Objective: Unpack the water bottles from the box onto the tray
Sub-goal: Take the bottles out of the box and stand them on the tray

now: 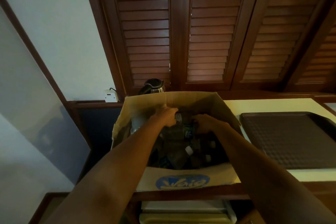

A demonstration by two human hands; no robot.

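Both hands reach into the box [181, 180] on the counter [269, 104], left hand [168, 116] and right hand [206, 123] fingers curled around one bottle [181, 123]. Likely heavy if full, slick thin plastic, best gripped mid-body; the tray [291, 140] sits just beside the box.

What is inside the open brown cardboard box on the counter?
The open brown cardboard box holds clear plastic water bottles with white caps. Both hands reach in: left hand and right hand grip a bottle. Darkness and arms hide the count.
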